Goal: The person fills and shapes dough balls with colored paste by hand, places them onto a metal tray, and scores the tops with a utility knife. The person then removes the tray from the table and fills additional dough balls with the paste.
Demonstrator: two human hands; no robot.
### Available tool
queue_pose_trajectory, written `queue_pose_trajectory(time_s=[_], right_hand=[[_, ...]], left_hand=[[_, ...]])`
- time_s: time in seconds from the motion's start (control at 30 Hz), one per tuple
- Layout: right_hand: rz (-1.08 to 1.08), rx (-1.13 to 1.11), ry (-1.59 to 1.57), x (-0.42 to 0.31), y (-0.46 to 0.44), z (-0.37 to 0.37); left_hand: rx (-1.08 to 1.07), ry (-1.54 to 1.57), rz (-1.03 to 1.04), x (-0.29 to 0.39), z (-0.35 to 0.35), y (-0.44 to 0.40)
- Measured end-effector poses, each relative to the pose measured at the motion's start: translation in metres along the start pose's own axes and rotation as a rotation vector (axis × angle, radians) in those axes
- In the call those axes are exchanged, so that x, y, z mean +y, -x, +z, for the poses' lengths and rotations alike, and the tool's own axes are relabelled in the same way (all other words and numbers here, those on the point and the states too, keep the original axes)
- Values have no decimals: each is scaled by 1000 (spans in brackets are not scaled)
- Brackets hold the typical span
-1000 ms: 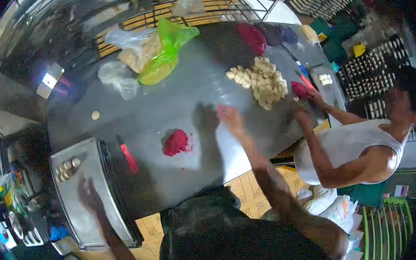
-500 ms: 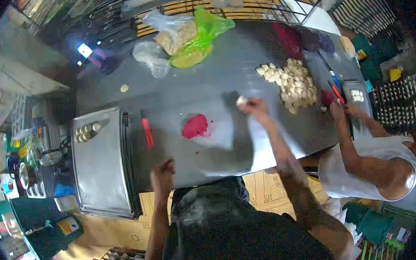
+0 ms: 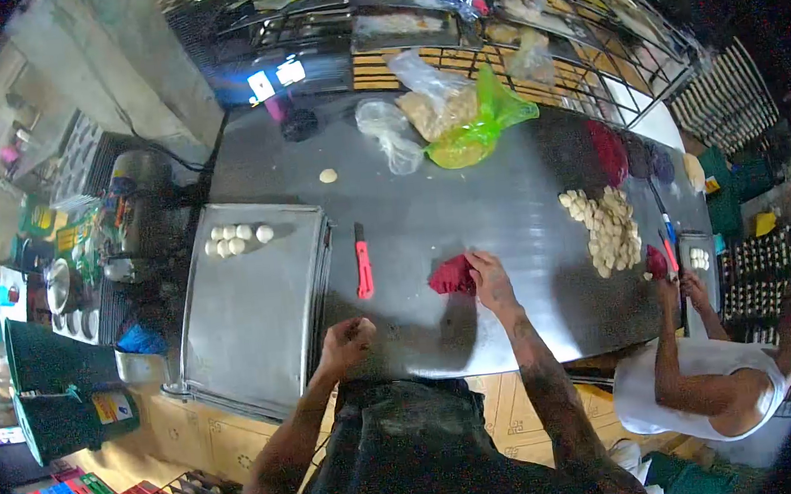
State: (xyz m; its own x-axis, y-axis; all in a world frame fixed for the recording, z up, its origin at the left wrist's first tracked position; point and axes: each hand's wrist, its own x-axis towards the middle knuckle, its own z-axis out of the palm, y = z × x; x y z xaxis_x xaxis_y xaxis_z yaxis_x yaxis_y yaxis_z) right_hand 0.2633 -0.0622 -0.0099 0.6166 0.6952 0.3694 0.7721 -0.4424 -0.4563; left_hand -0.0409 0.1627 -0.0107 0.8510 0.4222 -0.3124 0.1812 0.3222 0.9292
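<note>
My left hand [image 3: 346, 347] is closed over the near edge of the table, with a small pale dough piece [image 3: 366, 325] showing at its fingertips. To its right, my right hand [image 3: 493, 281] reaches into a mound of dark red filling [image 3: 451, 277], its fingers bent and pinching at the mound's right side. A cutter with a red handle [image 3: 364, 273] lies between the metal trays and the filling. Farther right, many flattened pale dough pieces [image 3: 606, 233] are heaped on the table.
Stacked metal trays [image 3: 257, 325] stand at left, several dough balls [image 3: 240, 239] on the top one. Plastic bags [image 3: 460, 128] sit at the back, near a single dough disc [image 3: 328, 176]. At right a co-worker in a white top [image 3: 680, 382] works at the same table [image 3: 391, 200].
My right hand has moved from beside the dough heap, where it held a dough piece, to the red filling. A dough piece now shows in my left hand. The view has turned left.
</note>
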Motion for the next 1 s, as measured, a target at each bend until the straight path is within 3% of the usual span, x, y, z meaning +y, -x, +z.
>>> queue_pose_trajectory(time_s=[0.03,0.2,0.33,0.5,0.67,0.77,0.8,0.87,0.93,1.0], right_hand=[[2,-31,-18,3,0,-1],[56,-63,-50,9,16,6],[129,-95,-76,13,20,-2],[24,-13,-128,32,32,6],[18,-129,-159,45,31,-6],[381,-1011,-591,50,19,-31],[384,-1001,-592,42,25,-37],[415,-747,-837,10,45,-50],[433,-607,-944,-26,56,-55],[274,-380,-727,-68,62,-53]], left_hand=[[-1,-107,7,0,-7,4],[157,-35,-60,-4,-15,14],[334,-120,30,-22,15,27],[469,-113,-110,-28,82,61],[469,-108,-201,-31,124,82],[435,-220,-204,-39,128,78],[411,-326,-203,-42,128,72],[378,-430,-189,-46,131,53],[260,266,-169,-44,144,29],[186,166,-127,-22,153,12]])
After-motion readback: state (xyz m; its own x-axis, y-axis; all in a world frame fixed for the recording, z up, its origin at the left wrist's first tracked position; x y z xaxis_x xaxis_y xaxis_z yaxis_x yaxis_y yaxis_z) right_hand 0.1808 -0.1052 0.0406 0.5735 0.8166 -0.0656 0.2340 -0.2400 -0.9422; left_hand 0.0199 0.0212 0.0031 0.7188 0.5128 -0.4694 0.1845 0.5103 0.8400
